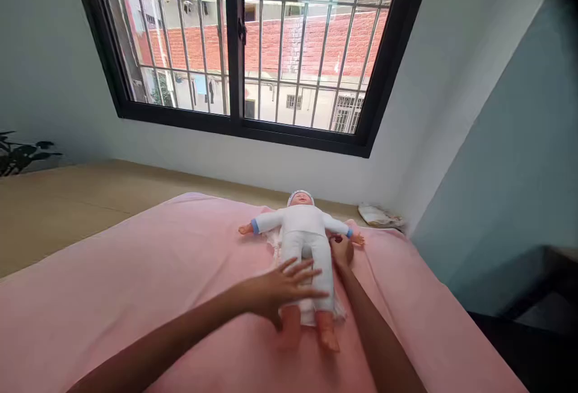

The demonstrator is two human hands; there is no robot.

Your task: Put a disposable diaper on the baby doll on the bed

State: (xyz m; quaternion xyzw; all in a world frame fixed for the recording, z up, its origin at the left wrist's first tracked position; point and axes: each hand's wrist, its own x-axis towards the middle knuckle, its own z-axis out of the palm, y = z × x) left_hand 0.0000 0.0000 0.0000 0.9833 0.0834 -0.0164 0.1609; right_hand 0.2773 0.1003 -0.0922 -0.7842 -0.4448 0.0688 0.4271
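A baby doll (pixel 303 222) in a white suit with blue cuffs and a patterned cap lies on its back, arms spread and bare feet toward me. Beneath it a white lacy cloth (pixel 307 316) shows at the edges. My left hand (pixel 289 287), fingers spread, is over the doll's legs; whether it touches them I cannot tell. Beside the doll's hip, under its outstretched arm, my right hand (pixel 342 250) has its fingers curled closed near the cloth's edge. What those fingers hold, if anything, is hidden.
A pink sheet (pixel 189 272) covers the surface under the doll. Behind it runs a tan ledge (pixel 85 191) below a barred, dark-framed window (pixel 235 125). A folded whitish cloth (pixel 379 216) lies at the back right corner. A plant (pixel 22 155) stands at far left.
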